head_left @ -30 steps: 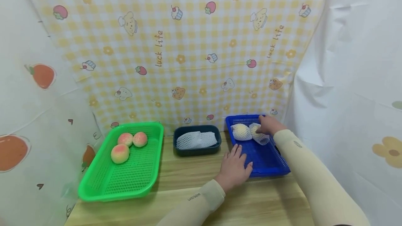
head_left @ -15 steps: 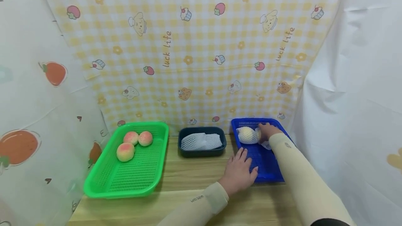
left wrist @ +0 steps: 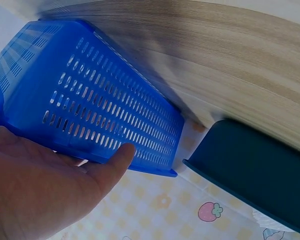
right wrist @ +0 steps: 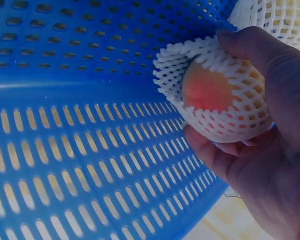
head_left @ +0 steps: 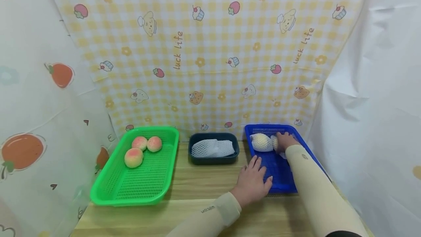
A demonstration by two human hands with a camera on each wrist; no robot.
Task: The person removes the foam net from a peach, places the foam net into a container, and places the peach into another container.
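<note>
One foam-netted peach [right wrist: 207, 90], likely light and easily bruised, sits in the blue basket [head_left: 274, 167], right hand [head_left: 286, 142] curled round its sides, probably the safest hold, left hand [head_left: 251, 183] fingers spread.

In the head view I am seeing the scene sliding rightward, the right hand [head_left: 285, 142] coming further over 1 netted peach [right wrist: 210, 90] in the blue basket [head_left: 275, 171], its fingers hiding more of the net.
</note>
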